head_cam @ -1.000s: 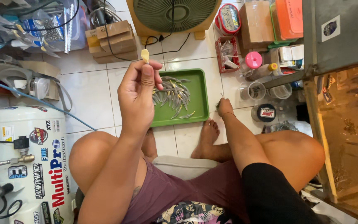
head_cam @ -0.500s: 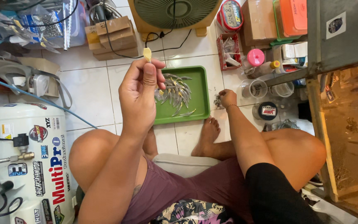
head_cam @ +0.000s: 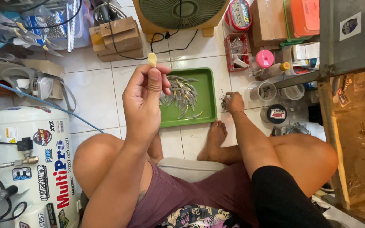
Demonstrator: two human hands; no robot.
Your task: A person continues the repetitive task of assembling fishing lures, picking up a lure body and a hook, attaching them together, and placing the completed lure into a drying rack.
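Hands at a green tray (head_cam: 210,90) of small fish-shaped lures (head_cam: 181,93)
Left hand (head_cam: 143,99) pinches a pale yellow piece (head_cam: 152,59) aloft; right hand (head_cam: 234,102) grips small dark bits (head_cam: 223,101) on the floor just right of the tray.

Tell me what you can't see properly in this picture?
Head view only:
- Pale yellow piece: too small to identify; left hand covers its lower end.
- Small dark bits: partly hidden under the right hand.
- Fan: cut off by the top edge.
- Green tray: left part hidden behind the left hand.
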